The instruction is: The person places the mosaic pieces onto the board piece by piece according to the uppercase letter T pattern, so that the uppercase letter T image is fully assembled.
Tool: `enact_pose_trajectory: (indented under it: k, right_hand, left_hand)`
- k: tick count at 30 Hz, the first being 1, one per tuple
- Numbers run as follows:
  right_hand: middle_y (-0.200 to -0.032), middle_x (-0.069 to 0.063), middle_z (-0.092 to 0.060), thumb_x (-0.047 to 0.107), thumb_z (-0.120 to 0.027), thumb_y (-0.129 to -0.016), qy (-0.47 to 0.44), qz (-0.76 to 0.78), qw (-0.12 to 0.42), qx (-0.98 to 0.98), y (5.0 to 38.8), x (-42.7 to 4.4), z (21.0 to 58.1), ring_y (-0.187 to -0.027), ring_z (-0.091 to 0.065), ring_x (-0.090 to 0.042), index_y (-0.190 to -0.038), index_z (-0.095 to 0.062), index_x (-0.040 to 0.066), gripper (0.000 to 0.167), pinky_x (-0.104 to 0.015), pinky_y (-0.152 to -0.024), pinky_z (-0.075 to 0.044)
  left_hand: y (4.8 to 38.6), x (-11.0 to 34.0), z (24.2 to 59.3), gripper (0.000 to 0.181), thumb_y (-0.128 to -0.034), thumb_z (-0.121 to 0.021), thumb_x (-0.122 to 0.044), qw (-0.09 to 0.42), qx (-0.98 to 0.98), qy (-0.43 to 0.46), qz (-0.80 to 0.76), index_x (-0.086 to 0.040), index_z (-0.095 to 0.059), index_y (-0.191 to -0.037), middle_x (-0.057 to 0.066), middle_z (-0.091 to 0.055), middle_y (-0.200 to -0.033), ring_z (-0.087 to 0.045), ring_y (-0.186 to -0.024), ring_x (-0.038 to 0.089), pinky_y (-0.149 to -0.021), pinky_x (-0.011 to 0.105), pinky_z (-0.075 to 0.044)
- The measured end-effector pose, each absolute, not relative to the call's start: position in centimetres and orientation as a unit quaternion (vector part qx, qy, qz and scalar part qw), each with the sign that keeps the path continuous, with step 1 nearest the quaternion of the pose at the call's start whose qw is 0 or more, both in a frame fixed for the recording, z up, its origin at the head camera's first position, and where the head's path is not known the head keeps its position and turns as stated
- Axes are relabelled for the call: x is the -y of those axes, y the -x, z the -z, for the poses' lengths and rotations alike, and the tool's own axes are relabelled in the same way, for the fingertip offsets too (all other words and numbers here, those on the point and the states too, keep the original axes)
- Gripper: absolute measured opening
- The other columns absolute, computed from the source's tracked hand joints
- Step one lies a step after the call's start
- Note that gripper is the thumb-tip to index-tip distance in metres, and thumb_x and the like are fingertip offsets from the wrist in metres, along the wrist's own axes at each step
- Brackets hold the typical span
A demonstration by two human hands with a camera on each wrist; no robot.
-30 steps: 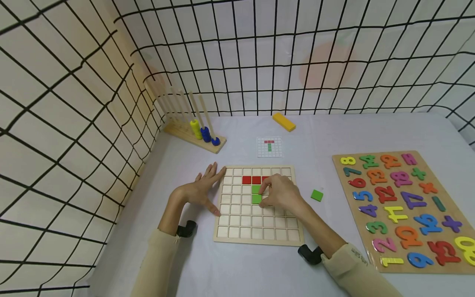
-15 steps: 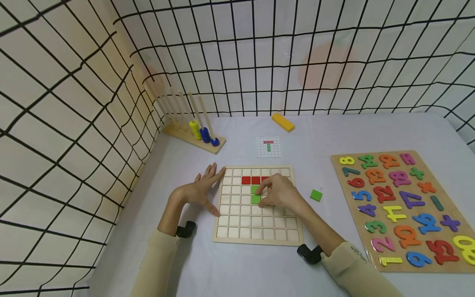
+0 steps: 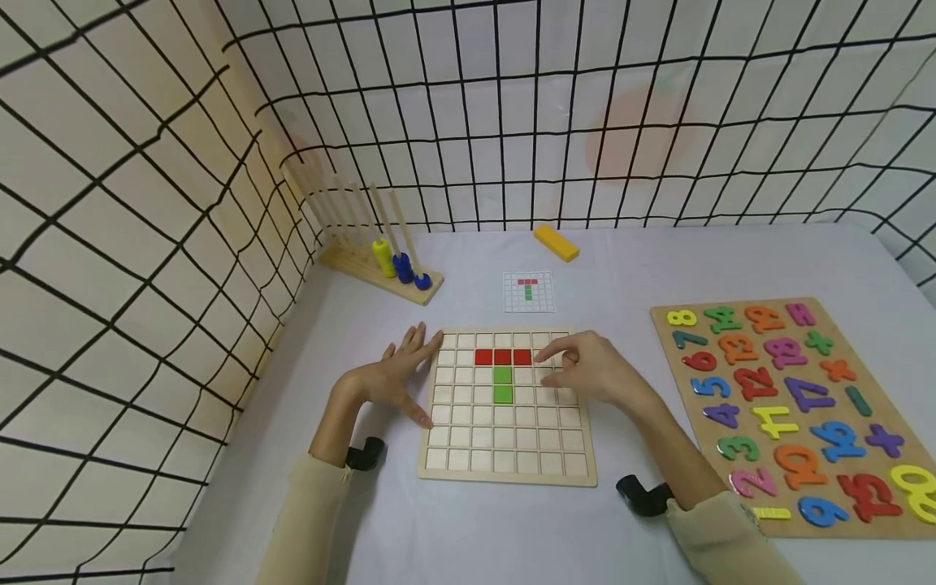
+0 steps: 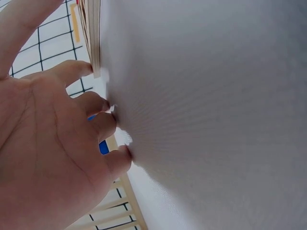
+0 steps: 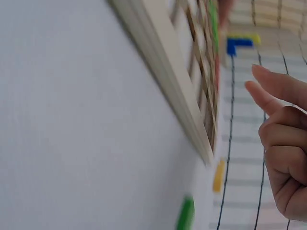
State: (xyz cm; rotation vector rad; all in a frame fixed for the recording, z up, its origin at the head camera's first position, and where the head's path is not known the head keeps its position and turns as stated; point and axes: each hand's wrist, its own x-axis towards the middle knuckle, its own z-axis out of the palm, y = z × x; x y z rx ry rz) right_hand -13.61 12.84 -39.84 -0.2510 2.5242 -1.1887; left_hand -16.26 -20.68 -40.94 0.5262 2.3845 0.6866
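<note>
A wooden grid board (image 3: 508, 478) lies flat on the table. Three red tiles (image 3: 502, 357) form a row in its upper part, and two green tiles (image 3: 502, 394) sit below the middle one. My left hand (image 3: 387, 377) has its fingers spread; forefinger and thumb touch the board's left edge while other fingertips rest on the cloth. Above the board's right side hovers my right hand (image 3: 595, 370), thumb and forefinger apart with nothing between them, the other fingers bent. A loose green tile (image 5: 185, 213) shows in the right wrist view; in the head view the right hand and arm hide it.
A pattern card (image 3: 529, 292) with a red and green T lies behind the board, near a yellow block (image 3: 556, 243). At back left stands a bead rack (image 3: 380, 272). A number puzzle board (image 3: 793, 418) lies right. Black netting (image 3: 497, 122) encloses the table's back and left.
My right hand has let go of the lower green tile and moved right, off the tiles. Both green tiles now show fully. The left hand has stayed at the board's edge.
</note>
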Motion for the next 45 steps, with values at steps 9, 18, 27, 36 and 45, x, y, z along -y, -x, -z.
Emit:
enact_pose_trajectory:
  k: [9, 18, 27, 36, 45]
  right_hand:
    - [-0.058, 0.005, -0.032, 0.019, -0.081, -0.087, 0.037, 0.384, 0.162, -0.908, 13.3, -19.5, 39.6, -0.053, -0.028, -0.011, -0.119, -0.074, 0.001, 0.037, -0.023, -0.048, -0.023]
    - [-0.062, 0.001, -0.039, 0.018, -0.089, -0.079, 0.006, 0.369, 0.203, -0.907, 12.8, -21.7, 40.0, -0.058, -0.035, -0.014, -0.118, -0.072, -0.001, 0.046, -0.025, -0.051, -0.026]
    - [-0.060, 0.002, -0.042, 0.012, -0.087, -0.077, 0.008, 0.359, 0.231, -0.904, 12.8, -21.9, 40.8, -0.056, -0.038, -0.014, -0.109, -0.072, 0.001, 0.038, -0.024, -0.051, -0.028]
    - [-0.059, 0.002, -0.041, 0.010, -0.086, -0.078, 0.018, 0.360, 0.224, -0.905, 12.7, -21.7, 40.9, -0.054, -0.037, -0.013, -0.108, -0.072, 0.001, 0.034, -0.025, -0.051, -0.027]
    - [-0.059, 0.002, -0.040, 0.011, -0.086, -0.078, 0.001, 0.361, 0.226, -0.905, 12.8, -22.0, 41.1, -0.055, -0.037, -0.013, -0.105, -0.072, 0.001, 0.031, -0.024, -0.051, -0.028]
  left_hand:
    - [16.4, 20.7, 41.0, 0.142, -0.0664, -0.099, -0.029, 0.299, -0.897, -0.196, -0.260, -0.015, 0.000, -0.168, 0.018, 0.023, -0.171, 0.024, -0.160, 0.035, -0.129, 0.061, 0.012]
    - [16.3, 20.7, 41.0, 0.142, -0.0668, -0.099, -0.030, 0.297, -0.899, -0.199, -0.253, -0.015, 0.000, -0.168, 0.019, 0.023, -0.171, 0.023, -0.160, 0.036, -0.129, 0.061, 0.011]
    - [16.3, 20.7, 41.0, 0.143, -0.0661, -0.099, -0.030, 0.298, -0.897, -0.202, -0.255, -0.016, 0.001, -0.168, 0.018, 0.023, -0.171, 0.024, -0.160, 0.034, -0.129, 0.061, 0.012]
    - [16.3, 20.6, 41.0, 0.142, -0.0671, -0.098, -0.031, 0.298, -0.897, -0.205, -0.256, -0.015, 0.000, -0.168, 0.018, 0.023, -0.171, 0.024, -0.160, 0.035, -0.129, 0.061, 0.011]
    - [16.4, 20.7, 41.1, 0.142, -0.0671, -0.099, -0.032, 0.300, -0.898, -0.201, -0.252, -0.015, 0.000, -0.168, 0.018, 0.024, -0.171, 0.024, -0.160, 0.035, -0.129, 0.061, 0.012]
